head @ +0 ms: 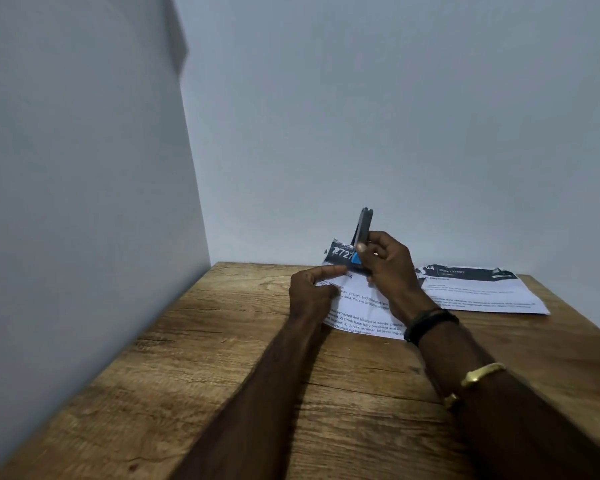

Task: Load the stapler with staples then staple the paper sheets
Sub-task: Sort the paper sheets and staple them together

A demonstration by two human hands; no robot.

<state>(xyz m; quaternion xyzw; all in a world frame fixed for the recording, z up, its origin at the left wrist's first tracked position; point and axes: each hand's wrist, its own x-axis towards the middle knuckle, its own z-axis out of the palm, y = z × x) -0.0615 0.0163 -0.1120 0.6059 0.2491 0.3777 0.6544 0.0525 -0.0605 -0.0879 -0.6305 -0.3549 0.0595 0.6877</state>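
Observation:
My right hand (388, 268) grips a small stapler (363, 233) with a grey arm swung upward and a blue part near my thumb. It is held above the far end of a printed paper sheet (364, 306) that lies on the wooden table (222, 358). My left hand (312, 289) rests on that sheet with its index finger stretched toward the stapler's base; whether it pinches anything is hidden. No staples are visible.
A second printed sheet (482, 292) lies at the far right of the table, close to the right edge. Plain walls (84, 168) close off the left side and the back. Bracelets sit on my right forearm.

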